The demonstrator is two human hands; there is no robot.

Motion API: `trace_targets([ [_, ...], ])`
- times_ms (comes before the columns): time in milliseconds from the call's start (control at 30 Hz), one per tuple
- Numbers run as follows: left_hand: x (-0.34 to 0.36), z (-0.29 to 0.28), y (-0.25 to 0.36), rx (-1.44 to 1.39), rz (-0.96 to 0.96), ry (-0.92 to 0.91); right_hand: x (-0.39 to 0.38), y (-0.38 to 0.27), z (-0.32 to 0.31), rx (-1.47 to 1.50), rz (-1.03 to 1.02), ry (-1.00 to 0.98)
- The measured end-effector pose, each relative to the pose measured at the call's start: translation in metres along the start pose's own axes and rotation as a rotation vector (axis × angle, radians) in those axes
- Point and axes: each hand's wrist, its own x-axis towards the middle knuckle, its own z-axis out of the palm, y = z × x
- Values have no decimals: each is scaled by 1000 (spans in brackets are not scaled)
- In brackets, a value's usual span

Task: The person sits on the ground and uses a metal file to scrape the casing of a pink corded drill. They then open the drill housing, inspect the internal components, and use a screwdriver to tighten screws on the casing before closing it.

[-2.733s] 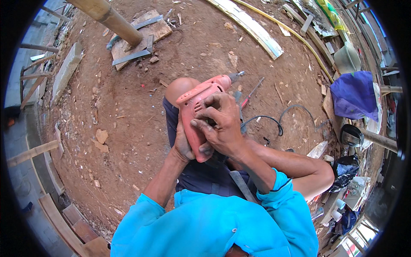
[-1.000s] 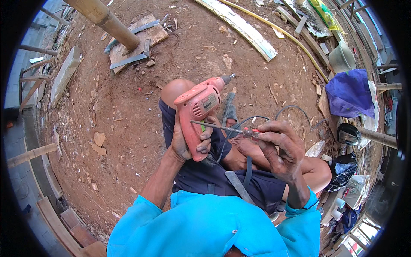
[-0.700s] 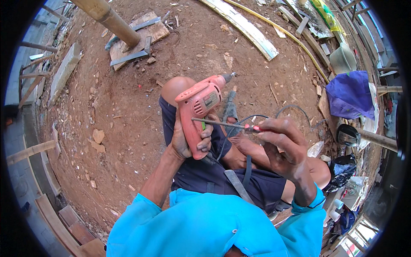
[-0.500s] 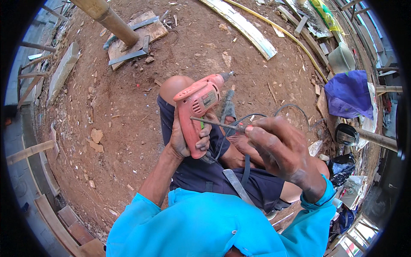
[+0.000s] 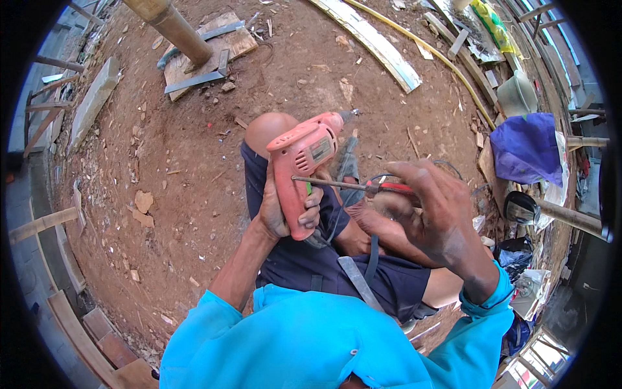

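My left hand (image 5: 275, 211) is wrapped round the grip of a faded red power drill (image 5: 291, 170), held above my bent knee with its chuck pointing away to the upper right. A green trigger piece shows beside my fingers. In my right hand (image 5: 444, 214) is a screwdriver (image 5: 340, 185) with a red and dark handle, gripped between thumb and fingers. Its long shank lies level, and the tip meets the side of the drill housing, just above the grip. Part of the handle is hidden by my fingers. A dark cord runs from below the drill.
A flat metal strip (image 5: 359, 283) lies across my dark shorts. Around me is brown dirt strewn with chips. A bamboo post (image 5: 175, 32) stands on a wooden board (image 5: 236, 44) at upper left. Purple cloth (image 5: 528, 148), a grey bucket (image 5: 517, 94) and a yellow hose (image 5: 447, 61) lie rightward.
My right hand has shifted back along the screwdriver and its fingers have opened out somewhat, so more of the red handle shows. The tip stays at the drill; my left hand keeps its grip.
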Motion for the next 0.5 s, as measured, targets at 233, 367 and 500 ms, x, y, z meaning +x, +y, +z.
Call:
trace_targets([
  [233, 1, 0, -1, 14, -2, 55, 0, 1, -4, -2, -131, -31],
  [367, 2, 5, 0, 7, 7, 38, 7, -3, -7, -52, -42, -53],
  [500, 3, 2, -2, 22, 15, 23, 14, 5, -4, 91, -202, 48],
])
